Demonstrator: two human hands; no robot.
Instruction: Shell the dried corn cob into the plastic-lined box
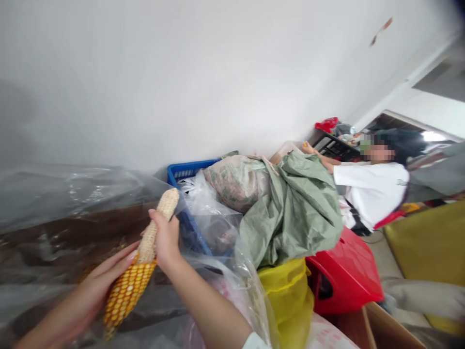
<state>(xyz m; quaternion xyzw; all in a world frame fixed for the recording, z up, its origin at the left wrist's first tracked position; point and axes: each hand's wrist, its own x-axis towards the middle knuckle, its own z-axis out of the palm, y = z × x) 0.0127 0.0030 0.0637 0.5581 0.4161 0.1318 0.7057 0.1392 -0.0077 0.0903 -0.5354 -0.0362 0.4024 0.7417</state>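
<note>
An ear of corn (131, 287) slants across the lower left, in both my hands. Its upper half is bare pale cob, and its lower half is covered in yellow kernels. My right hand (166, 238) wraps the bare cob from the right. My left hand (103, 278) lies along the left side of the ear, thumb on the border between kernels and bare cob; its other fingers are partly hidden behind. Beneath my hands, clear plastic sheeting (72, 194) surrounds a brown area with some blurred yellowish bits.
A blue basket (189, 167) with plastic bags stands against the white wall. Right of it are a green cloth sack (294, 208), a yellow bag (286, 291), a red plastic stool (352, 271) and a cardboard box (388, 325). Another person (374, 184) in white sits beyond the sack.
</note>
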